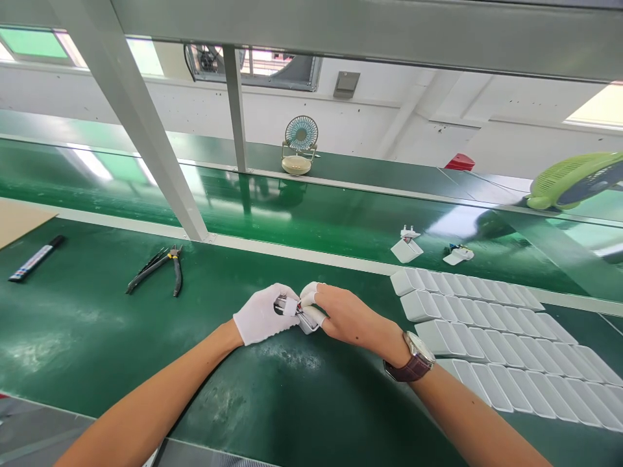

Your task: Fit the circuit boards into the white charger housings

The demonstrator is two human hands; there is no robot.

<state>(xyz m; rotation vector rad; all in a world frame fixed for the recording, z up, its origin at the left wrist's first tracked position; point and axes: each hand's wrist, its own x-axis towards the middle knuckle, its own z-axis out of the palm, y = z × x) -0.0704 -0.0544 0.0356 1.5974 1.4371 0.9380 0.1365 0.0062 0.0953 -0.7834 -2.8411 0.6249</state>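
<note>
My left hand, in a white glove, and my right hand, bare with white finger cots and a wristwatch, meet over the green table. Together they pinch a small white plastic part with metal and dark bits inside, held just above the surface. Both hands have their fingers closed round it. To the right lie rows of white plastic casings, leaning on one another like tiles.
Black-handled pliers and a marker pen lie at the left. Two loose white parts sit on the green conveyor belt behind. A grey frame post, a small desk fan and a green fan stand beyond.
</note>
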